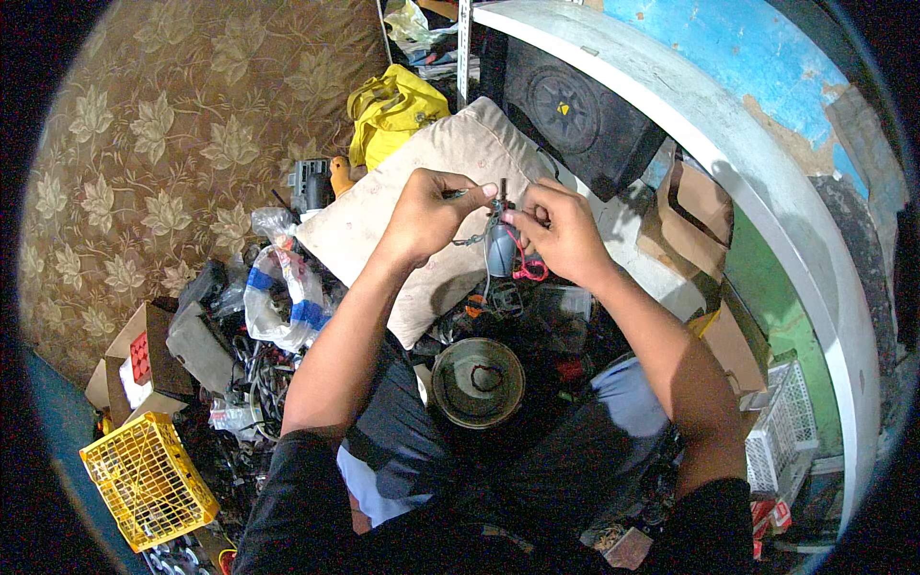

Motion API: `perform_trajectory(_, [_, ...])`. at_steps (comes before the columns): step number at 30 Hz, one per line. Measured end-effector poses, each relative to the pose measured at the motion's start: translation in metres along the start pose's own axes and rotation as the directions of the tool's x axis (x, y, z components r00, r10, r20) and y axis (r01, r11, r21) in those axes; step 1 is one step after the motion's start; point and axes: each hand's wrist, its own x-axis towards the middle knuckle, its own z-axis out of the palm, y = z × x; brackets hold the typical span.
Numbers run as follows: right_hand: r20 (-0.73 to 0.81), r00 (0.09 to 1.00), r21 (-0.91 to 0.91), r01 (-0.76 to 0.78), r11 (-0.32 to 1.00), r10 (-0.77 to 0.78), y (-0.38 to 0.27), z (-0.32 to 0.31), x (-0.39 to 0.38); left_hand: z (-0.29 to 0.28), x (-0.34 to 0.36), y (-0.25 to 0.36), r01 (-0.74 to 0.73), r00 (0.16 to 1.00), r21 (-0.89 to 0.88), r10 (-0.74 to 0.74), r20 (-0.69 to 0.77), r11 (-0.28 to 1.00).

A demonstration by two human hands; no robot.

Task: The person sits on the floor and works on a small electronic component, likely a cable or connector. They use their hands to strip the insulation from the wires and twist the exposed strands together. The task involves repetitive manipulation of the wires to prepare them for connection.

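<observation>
A grey cylindrical part (500, 251) with a thin dark rod at its top hangs upright between my hands. My left hand (426, 213) is closed in a pinch by the rod; what sits between thumb and finger is too small to make out. Thumb and fingers of my right hand (561, 230) are pinched together at the part's upper right side, where a red wire (529, 272) loops down from them. To the left of the part dangles a twisted dark wire (468, 240). Below the hands, between my knees, stands a round metal pot (477, 383) with a dark ring-like piece inside.
A pale cushion (359, 225) lies behind my hands, with a yellow cloth bag (398, 115) beyond it. A black speaker box (570, 110) and cardboard boxes (682, 222) stand at the right. Loose parts, a white-and-blue plastic bag (285, 299) and a yellow crate (149, 481) are at the left.
</observation>
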Motion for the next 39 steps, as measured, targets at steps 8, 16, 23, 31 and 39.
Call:
perform_trajectory(8, [0.010,0.998,0.152,0.067,0.986,-0.070,0.003,-0.013,0.004,-0.001,-0.001,-0.006,-0.024,0.999,0.002,0.024,0.032,1.000])
perform_trajectory(16, [0.168,0.981,0.199,0.060,0.978,-0.094,0.003,-0.013,0.002,0.003,-0.003,0.013,0.076,0.992,-0.075,-0.067,0.109,0.994])
perform_trajectory(23, [0.219,0.975,0.314,-0.098,0.944,0.028,-0.014,-0.008,-0.002,0.008,-0.004,0.001,-0.022,0.997,-0.121,0.030,0.069,0.992])
perform_trajectory(31, [-0.137,0.980,-0.131,0.124,0.984,-0.142,-0.017,0.011,-0.004,0.026,-0.006,0.003,0.108,0.994,-0.245,-0.097,0.058,0.963])
perform_trajectory(39, [-0.206,0.971,-0.058,0.109,0.992,-0.119,-0.017,0.013,-0.002,0.025,-0.008,0.015,-0.012,1.000,-0.146,0.010,-0.012,0.989])
